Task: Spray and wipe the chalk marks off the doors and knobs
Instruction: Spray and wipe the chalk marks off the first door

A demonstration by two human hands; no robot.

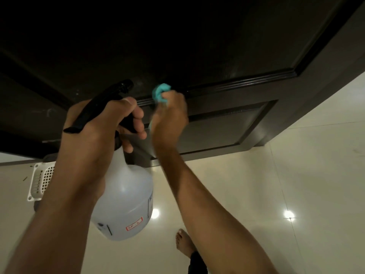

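Wiping step in hand. Right hand point(169, 113) grips a bunched teal cloth point(160, 92), pressed against the raised moulding of the dark door point(217, 46), low on the panel. Left hand point(102, 123) grasps the spray bottle point(126, 198) by its black trigger head, nozzle aimed at the door, bottle hanging clear. Faint pale marks show on the door at left point(49, 112). Next move, likely: carry the cloth leftward to those marks, spraying first. No knob visible.
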